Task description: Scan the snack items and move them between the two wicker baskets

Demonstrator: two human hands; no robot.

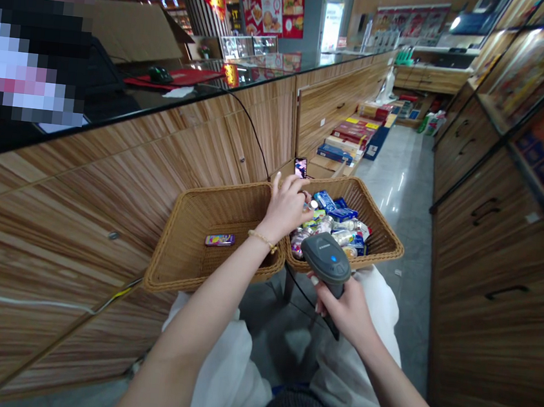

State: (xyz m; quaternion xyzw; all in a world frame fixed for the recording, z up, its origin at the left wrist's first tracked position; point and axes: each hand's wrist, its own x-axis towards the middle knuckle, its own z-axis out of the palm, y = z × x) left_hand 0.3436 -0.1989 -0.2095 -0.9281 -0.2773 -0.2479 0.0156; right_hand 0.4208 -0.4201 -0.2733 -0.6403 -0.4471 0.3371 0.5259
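Grey barcode scanner (327, 258) is resting in your right hand (343, 308), fingers wrapped tight around its grip, its long axis slanting from the handle forward to the head, which is pointing at the packaged goods (332, 226) in the right wicker basket (377, 224). Your left hand (284, 208) is hovering open, fingers loosely curled, at those goods. Farther off, a phone (300, 167) is standing behind the basket, and boxes (349, 137) are stacking up on the floor.
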